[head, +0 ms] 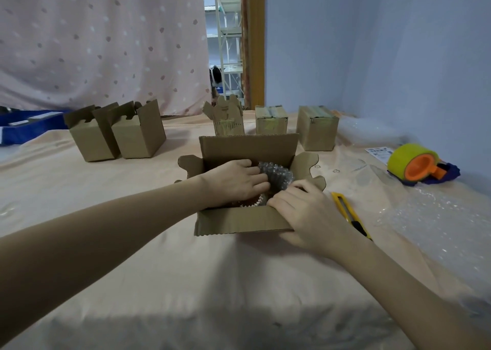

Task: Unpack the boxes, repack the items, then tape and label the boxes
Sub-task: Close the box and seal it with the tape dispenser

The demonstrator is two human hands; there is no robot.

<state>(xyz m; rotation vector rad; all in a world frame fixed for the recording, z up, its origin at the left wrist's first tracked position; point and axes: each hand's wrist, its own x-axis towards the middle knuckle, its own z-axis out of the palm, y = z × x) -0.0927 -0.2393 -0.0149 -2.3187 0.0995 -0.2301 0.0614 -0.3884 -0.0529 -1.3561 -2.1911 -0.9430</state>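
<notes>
An open cardboard box [239, 219] stands in the middle of the table with all its flaps out. Inside it lies a bundle wrapped in bubble wrap [276, 175], with something brown and white-edged [255, 202] below it. My left hand [233, 181] reaches into the box and its fingers curl on the left side of the bundle. My right hand [308, 211] lies over the box's near right corner, fingertips touching the bundle's right side. A yellow tape dispenser [414, 164] sits at the right, with a label sheet [378, 153] behind it.
Two open empty boxes [117, 134] stand at the back left. An open box [228, 118] and two taped boxes [271, 120] [317, 128] stand behind the middle one. A yellow box cutter [349, 213] lies right of my right hand. Bubble wrap sheets [435, 217] cover the right side.
</notes>
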